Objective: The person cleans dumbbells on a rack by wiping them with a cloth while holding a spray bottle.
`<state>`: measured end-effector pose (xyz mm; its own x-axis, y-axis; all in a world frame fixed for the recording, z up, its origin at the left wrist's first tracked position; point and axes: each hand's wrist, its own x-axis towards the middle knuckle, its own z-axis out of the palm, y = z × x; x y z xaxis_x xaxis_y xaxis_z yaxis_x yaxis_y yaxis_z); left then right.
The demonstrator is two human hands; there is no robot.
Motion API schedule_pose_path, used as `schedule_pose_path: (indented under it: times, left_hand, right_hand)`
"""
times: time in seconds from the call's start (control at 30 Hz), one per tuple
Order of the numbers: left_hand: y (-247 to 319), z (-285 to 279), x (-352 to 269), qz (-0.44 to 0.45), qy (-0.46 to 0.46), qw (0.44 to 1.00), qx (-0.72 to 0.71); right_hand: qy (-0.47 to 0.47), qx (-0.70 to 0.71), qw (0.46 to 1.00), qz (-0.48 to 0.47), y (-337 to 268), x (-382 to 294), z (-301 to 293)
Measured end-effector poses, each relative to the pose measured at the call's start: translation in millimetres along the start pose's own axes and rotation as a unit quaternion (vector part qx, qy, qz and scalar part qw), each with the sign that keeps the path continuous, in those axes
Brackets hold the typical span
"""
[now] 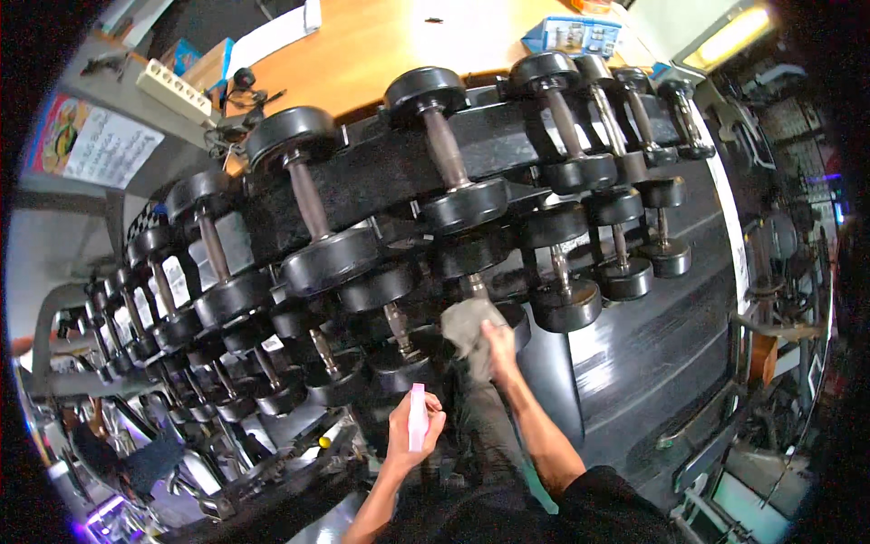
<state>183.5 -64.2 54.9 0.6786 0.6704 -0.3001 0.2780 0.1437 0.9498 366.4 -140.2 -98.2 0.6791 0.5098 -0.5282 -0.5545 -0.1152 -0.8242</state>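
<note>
My right hand (pixel 499 343) grips a grey cloth (pixel 469 323), which covers part of a lower-row dumbbell (pixel 472 255) with black heads and a metal handle. Lower and to the left, my left hand (pixel 416 425) is closed around a narrow pink and white object (pixel 417 418); its exact kind cannot be told. Just above that hand is another lower-row dumbbell (pixel 397 326). On the upper tier, large black round-headed dumbbells (pixel 445 146) lie across the rack, with a wide gap between some of them.
A wooden tabletop (pixel 380 47) behind the rack (pixel 367 153) holds a blue and white box (pixel 578 35) and cables. A white power strip (pixel 174 88) is at the upper left. Padded black gym equipment (pixel 554 381) is beside my right arm; more gym machines stand at both sides.
</note>
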Motion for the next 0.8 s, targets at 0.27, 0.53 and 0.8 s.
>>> schedule_pose_path:
  times: [0.27,0.53,0.8]
  left_hand:
    - [-10.9,10.8,2.5,0.012,-0.019,1.000,0.019]
    - [-8.4,6.9,-1.4,-0.009,0.003,1.000,0.011]
    - [-18.6,1.0,-3.8,-0.036,0.041,0.998,-0.016]
  right_hand:
    - [-0.101,-0.618,0.745,-0.230,-15.6,72.3,-34.1]
    - [-0.303,-0.693,0.611,-0.233,-41.8,65.9,-40.2]
    - [-0.333,-0.709,0.621,-0.039,-90.4,86.1,-1.7]
